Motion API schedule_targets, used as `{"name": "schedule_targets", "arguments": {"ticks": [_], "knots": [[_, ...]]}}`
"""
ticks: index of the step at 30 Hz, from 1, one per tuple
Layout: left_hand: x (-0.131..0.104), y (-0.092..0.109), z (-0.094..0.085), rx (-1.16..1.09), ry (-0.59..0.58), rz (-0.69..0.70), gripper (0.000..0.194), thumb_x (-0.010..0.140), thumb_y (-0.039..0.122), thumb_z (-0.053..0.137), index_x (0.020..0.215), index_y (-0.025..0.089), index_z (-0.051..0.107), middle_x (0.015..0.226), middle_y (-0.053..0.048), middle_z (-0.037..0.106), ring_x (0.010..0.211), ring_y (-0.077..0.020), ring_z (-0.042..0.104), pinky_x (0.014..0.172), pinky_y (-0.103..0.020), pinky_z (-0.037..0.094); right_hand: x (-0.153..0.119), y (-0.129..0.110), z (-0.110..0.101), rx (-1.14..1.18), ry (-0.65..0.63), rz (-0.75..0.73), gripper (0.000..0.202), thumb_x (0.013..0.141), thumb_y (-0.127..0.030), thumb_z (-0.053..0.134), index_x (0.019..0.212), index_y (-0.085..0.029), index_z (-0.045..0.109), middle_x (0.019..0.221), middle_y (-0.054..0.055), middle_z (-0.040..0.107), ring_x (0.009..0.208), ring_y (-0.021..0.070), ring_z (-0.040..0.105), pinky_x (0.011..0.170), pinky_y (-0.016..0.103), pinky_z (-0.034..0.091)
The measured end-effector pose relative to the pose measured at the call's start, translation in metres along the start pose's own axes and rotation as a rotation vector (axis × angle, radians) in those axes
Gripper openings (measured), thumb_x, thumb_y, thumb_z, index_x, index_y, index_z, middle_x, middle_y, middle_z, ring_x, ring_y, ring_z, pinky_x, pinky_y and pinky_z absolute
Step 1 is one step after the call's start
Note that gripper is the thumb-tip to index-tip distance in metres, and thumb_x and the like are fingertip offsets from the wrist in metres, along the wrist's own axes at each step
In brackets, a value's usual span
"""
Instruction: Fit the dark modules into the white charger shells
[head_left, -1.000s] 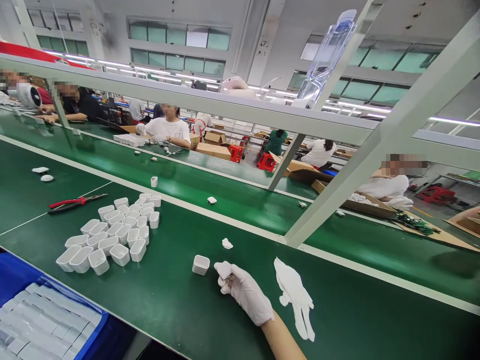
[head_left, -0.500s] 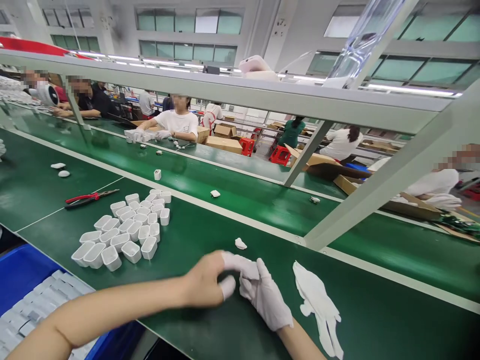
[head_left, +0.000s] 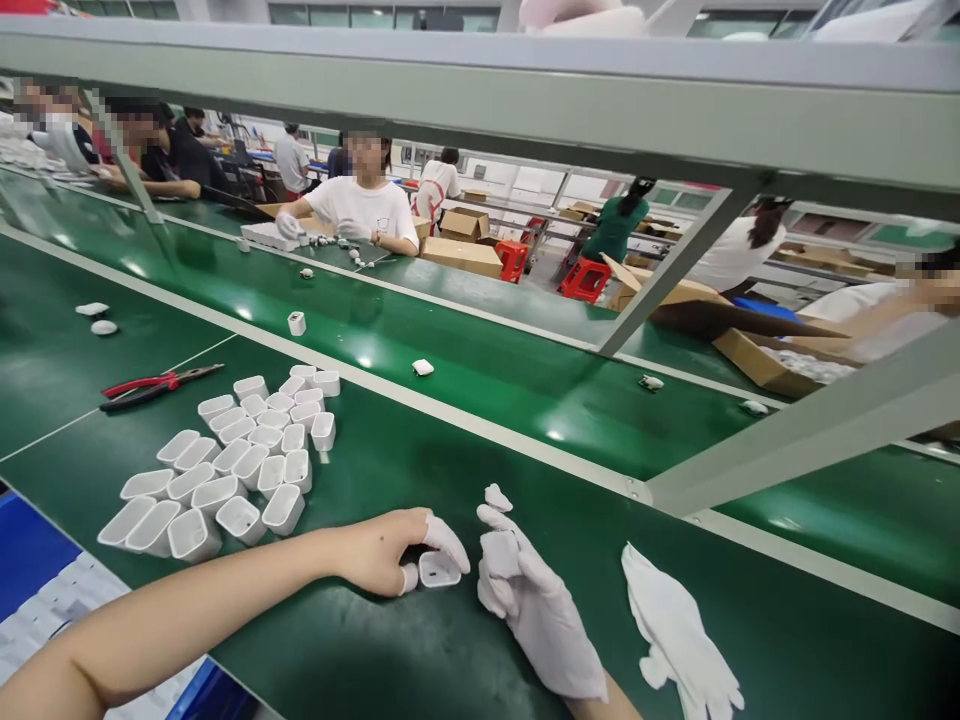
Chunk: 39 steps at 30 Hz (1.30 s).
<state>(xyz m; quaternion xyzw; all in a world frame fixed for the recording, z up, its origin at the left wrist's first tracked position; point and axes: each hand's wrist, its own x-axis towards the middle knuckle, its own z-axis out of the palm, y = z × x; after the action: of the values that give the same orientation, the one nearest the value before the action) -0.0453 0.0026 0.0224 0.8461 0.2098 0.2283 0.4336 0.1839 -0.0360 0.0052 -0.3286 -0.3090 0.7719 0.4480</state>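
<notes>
Our left fingers (head_left: 448,543) curve around a white cup (head_left: 439,581), grip unclear; likely light, stiff, best held by opposite walls. Our right fingers (head_left: 537,568) pinch a white piece (head_left: 500,554).

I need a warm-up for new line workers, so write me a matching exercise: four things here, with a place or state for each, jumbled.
1. pliers
2. loose glove
3. left hand
4. right hand

A. gloved, holding a white piece
B. with red and black handles
C. white cup between its thumb and finger
D. lying to the right of both hands

Pairs: 1-B, 2-D, 3-C, 4-A
</notes>
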Motion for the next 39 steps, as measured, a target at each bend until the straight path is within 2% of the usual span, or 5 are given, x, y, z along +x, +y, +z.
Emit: {"name": "schedule_targets", "arguments": {"ticks": [13, 19, 30, 35, 39], "knots": [[-0.003, -0.002, 0.024, 0.186, 0.144, -0.119, 0.060, 0.071, 0.031, 0.075, 0.126, 0.028, 0.050, 0.117, -0.004, 0.065, 0.098, -0.0239, 0.058, 0.086, -0.036, 0.041, -0.004, -0.001, -0.003, -0.014, 0.008, 0.020, 0.050, 0.075, -0.053, 0.072, 0.115, -0.024, 0.066, 0.065, -0.002, 0.036, 0.058, 0.0138, 0.029, 0.060, 0.031, 0.030], [-0.002, -0.002, 0.026, 0.217, 0.203, -0.187, 0.056, 0.072, 0.028, 0.074, 0.123, 0.027, 0.052, 0.114, -0.003, 0.066, 0.094, -0.0221, 0.058, 0.085, -0.035, 0.040, -0.002, -0.004, -0.006, 0.109, 0.030, 0.111, 0.051, 0.077, -0.056, 0.065, 0.110, -0.017, 0.073, 0.081, 0.007, 0.056, 0.067, 0.0193, 0.045, 0.071, 0.038, 0.038], [-0.001, -0.003, 0.028, 0.214, 0.228, -0.217, 0.055, 0.072, 0.029, 0.075, 0.122, 0.024, 0.052, 0.110, -0.003, 0.066, 0.093, -0.0223, 0.058, 0.085, -0.036, 0.040, 0.001, -0.005, 0.003, 0.099, 0.131, 0.011, 0.043, 0.082, -0.034, 0.074, 0.123, -0.028, 0.064, 0.083, 0.001, 0.055, 0.078, 0.0176, 0.052, 0.069, 0.030, 0.047], [-0.001, -0.003, 0.027, 0.224, 0.286, -0.249, 0.055, 0.070, 0.027, 0.077, 0.120, 0.025, 0.053, 0.107, -0.001, 0.066, 0.091, -0.0216, 0.057, 0.086, -0.037, 0.038, -0.001, -0.005, 0.006, -0.043, 0.142, 0.009, 0.062, 0.077, -0.035, 0.078, 0.133, -0.031, 0.053, 0.119, 0.004, 0.056, 0.100, 0.0206, 0.057, 0.098, 0.039, 0.045], [-0.001, -0.003, 0.026, 0.224, 0.299, -0.243, 0.054, 0.071, 0.028, 0.077, 0.120, 0.025, 0.052, 0.106, -0.001, 0.066, 0.090, -0.0207, 0.057, 0.087, -0.037, 0.037, 0.001, 0.004, 0.006, -0.319, 0.188, -0.115, 0.076, 0.074, -0.036, 0.080, 0.139, -0.029, 0.041, 0.116, 0.006, 0.060, 0.111, 0.0230, 0.055, 0.105, 0.041, 0.040]]}}
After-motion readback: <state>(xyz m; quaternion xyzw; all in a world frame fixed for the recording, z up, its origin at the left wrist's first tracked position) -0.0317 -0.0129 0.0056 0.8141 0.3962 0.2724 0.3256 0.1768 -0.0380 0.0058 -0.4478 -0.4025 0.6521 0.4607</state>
